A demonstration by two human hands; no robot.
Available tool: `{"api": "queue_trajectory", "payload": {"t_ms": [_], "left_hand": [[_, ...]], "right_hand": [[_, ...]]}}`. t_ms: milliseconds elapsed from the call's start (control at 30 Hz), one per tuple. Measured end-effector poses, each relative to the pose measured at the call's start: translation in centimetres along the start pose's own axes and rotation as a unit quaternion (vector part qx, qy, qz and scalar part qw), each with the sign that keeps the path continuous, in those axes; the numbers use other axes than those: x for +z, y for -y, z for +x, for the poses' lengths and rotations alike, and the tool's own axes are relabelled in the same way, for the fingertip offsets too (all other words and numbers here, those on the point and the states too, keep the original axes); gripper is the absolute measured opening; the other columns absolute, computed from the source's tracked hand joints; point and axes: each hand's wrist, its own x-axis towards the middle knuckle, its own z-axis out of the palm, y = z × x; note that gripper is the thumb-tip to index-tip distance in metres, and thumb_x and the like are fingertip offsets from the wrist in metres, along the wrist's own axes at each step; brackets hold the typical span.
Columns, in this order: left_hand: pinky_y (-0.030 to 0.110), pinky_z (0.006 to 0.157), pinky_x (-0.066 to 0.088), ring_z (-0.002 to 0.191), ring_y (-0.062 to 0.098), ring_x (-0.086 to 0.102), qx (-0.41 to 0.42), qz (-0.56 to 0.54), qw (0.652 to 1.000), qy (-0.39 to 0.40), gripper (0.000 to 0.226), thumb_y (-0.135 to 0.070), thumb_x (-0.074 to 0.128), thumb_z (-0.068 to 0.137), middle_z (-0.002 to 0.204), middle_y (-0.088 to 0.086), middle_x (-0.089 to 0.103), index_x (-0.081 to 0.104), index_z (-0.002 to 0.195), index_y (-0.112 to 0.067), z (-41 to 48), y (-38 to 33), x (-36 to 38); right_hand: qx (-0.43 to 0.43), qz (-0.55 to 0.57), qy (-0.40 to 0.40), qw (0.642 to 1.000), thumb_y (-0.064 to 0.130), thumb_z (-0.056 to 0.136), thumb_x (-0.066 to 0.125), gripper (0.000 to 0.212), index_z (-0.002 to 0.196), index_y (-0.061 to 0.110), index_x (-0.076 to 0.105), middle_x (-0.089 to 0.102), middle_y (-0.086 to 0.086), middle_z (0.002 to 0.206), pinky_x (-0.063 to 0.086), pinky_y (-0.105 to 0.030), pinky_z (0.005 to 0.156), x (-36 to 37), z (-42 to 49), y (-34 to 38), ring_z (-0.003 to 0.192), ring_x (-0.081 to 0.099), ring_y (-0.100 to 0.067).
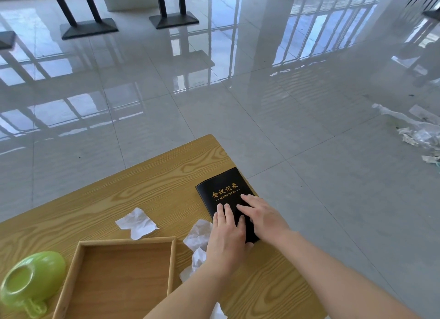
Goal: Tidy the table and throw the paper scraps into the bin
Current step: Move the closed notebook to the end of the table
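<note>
The left hand (226, 235) and right hand (259, 214) rest on the black notebook (221, 187) by the tabletop's (154, 175) right edge, each grip flat, fingers straight, clasping nothing, while the crumpled paper scraps (198, 233) lie just left of the left hand, the nearer one.

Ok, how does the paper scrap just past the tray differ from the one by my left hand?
The far scrap lies fully in view, spread fairly flat; the near scrap is bunched up taller and partly covered by the left hand and wrist. The far scrap sits at the tray's far rim; the near scrap lies beside the black notebook. Both are white, crumpled, on the table.
</note>
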Motion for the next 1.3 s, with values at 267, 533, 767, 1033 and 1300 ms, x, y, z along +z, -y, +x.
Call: {"api": "queue_trajectory", "payload": {"t_ms": [267, 533, 767, 1033, 1300], "left_hand": [[0.053, 0.122, 0.007, 0.148, 0.048, 0.0, -0.027, -0.001, 1.0, -0.008, 0.076, -0.047, 0.058, 0.092, 0.158, 0.034, 0.009, 0.029, 0.15, -0.009, 2.6, 1.2, -0.6], [0.052, 0.123, 0.008, 0.148, 0.047, 0.001, -0.027, 0.012, 0.999, -0.022, 0.075, -0.05, 0.055, 0.094, 0.158, 0.033, 0.009, 0.029, 0.151, -0.01, 4.5, 3.4, -1.5], [0.052, 0.123, 0.009, 0.148, 0.047, 0.002, -0.032, 0.026, 0.999, -0.019, 0.077, -0.053, 0.053, 0.093, 0.158, 0.033, 0.009, 0.028, 0.152, -0.011, 6.1, 4.8, -2.0], [0.051, 0.123, 0.009, 0.149, 0.047, 0.002, -0.031, 0.028, 0.999, -0.029, 0.077, -0.055, 0.053, 0.092, 0.159, 0.032, 0.011, 0.03, 0.152, -0.013, 7.1, 6.1, -2.0], [0.049, 0.122, 0.007, 0.15, 0.043, 0.002, -0.041, 0.019, 0.998, -0.036, 0.075, -0.056, 0.054, 0.091, 0.159, 0.028, 0.013, 0.034, 0.15, -0.015, 7.2, 6.1, -2.4]], "right_hand": [[-0.007, 0.005, 0.008, 1.0, -0.002, 0.095, 0.051, 0.057, 0.145, 0.024, 0.05, 0.029, 0.003, 0.163, 0.034, -0.035, 0.116, -1.0, 3.7, 0.2, 0.151, 0.02, -0.014], [-0.021, 0.01, 0.006, 1.0, -0.007, 0.092, 0.054, 0.061, 0.145, 0.024, 0.05, 0.031, 0.003, 0.162, 0.034, -0.038, 0.118, -1.5, 7.1, 0.3, 0.151, 0.021, -0.015], [-0.023, 0.013, 0.007, 1.0, -0.005, 0.092, 0.053, 0.058, 0.143, 0.023, 0.053, 0.034, 0.002, 0.16, 0.035, -0.04, 0.117, -1.8, 9.3, 0.4, 0.149, 0.023, -0.016], [-0.021, 0.022, 0.001, 1.0, -0.006, 0.092, 0.052, 0.057, 0.141, 0.023, 0.055, 0.038, 0.003, 0.158, 0.036, -0.038, 0.115, -2.1, 10.7, 0.8, 0.147, 0.027, -0.017], [-0.02, 0.0, 0.019, 1.0, -0.002, 0.094, 0.051, 0.054, 0.142, 0.02, 0.053, 0.036, -0.001, 0.158, 0.038, -0.041, 0.114, -2.3, 11.0, 1.3, 0.147, 0.026, -0.019]]}}
